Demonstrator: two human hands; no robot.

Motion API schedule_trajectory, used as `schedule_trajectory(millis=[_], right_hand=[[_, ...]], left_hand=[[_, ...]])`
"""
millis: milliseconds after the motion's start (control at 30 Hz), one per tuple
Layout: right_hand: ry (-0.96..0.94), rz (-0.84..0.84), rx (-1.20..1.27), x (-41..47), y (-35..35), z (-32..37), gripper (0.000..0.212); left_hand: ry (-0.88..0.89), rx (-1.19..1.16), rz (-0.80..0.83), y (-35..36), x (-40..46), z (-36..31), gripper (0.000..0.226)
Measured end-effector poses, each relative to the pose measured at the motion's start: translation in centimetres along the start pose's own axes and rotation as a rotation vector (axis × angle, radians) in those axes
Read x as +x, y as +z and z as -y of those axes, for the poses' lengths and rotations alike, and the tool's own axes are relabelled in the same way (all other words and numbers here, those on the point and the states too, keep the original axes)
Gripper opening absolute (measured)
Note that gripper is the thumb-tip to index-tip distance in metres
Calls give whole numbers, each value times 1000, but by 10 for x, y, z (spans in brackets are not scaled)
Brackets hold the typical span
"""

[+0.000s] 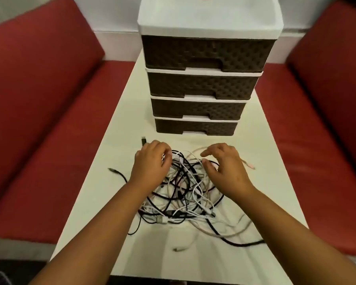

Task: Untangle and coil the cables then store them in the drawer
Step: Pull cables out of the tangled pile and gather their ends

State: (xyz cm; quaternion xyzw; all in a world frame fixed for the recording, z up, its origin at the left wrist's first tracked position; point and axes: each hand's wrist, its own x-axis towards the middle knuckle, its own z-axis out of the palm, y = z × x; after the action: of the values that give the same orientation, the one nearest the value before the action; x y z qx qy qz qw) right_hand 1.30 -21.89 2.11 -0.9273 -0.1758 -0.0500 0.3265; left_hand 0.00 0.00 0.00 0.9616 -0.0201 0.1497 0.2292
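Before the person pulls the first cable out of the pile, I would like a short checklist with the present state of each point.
1. Both hands at the cable pile: ok; left hand and right hand rest on its far side.
2. A cable firmly gripped: cannot tell; fingers curl over the strands.
3. Cables separated: not ok; black and white strands cross everywhere.
4. A loose end to start from: ok; black plug lies free beyond the left hand.
5. Drawer open on the drawer unit: not ok; all four are closed.
6. Coiling space on the table: ok.

Left hand (151, 161) curled, fingers bent under; right hand (224, 167) fingers spread.
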Motion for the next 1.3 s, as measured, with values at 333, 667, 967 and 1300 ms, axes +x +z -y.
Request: schedule_trajectory(millis=[333, 667, 967, 1300], right_hand=[[65, 117, -3, -11, 24, -15, 16], [-45, 71, 223, 29, -14, 40, 38], [5, 70, 415, 56, -54, 57, 21], [312, 13, 714, 58, -62, 21, 20]], left_hand=[[-59, -137, 61, 7, -17, 6, 17], [-67, -548, 245, -68, 38, -36, 14], [-73, -717, 332, -102, 57, -25, 20], [-269, -764, 336, -100, 45, 27, 17]])
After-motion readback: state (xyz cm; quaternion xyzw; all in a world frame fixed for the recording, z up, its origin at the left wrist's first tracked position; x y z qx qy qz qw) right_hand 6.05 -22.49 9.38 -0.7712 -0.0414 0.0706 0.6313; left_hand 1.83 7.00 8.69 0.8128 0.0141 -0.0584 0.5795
